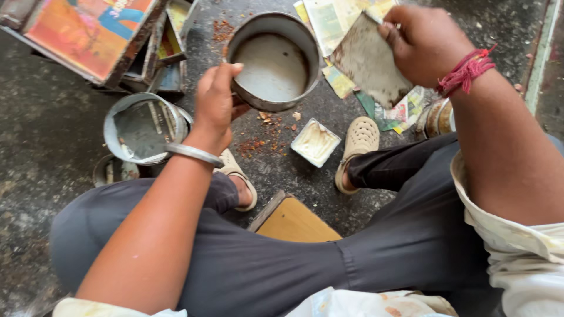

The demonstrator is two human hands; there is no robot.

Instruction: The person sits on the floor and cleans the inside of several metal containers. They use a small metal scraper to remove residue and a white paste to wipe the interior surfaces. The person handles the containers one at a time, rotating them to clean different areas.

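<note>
My left hand point(216, 101) grips the near rim of a round metal tin point(274, 64) and holds it tilted above the floor, its open mouth facing me, with pale residue inside. A metal bangle sits on that wrist. My right hand point(424, 42), with red thread around the wrist, pinches a flat, stained square metal sheet point(369, 61) just right of the tin's rim. Both hands hover over my knees and sandalled feet.
A grey bucket point(143, 130) with tools in liquid stands at left, a small dark pot point(113, 171) below it. A small square tray of cream paste point(315, 142) lies on the floor between my feet. Printed papers point(332, 20), a colourful box point(88, 32) and a wooden stool point(292, 221) surround me.
</note>
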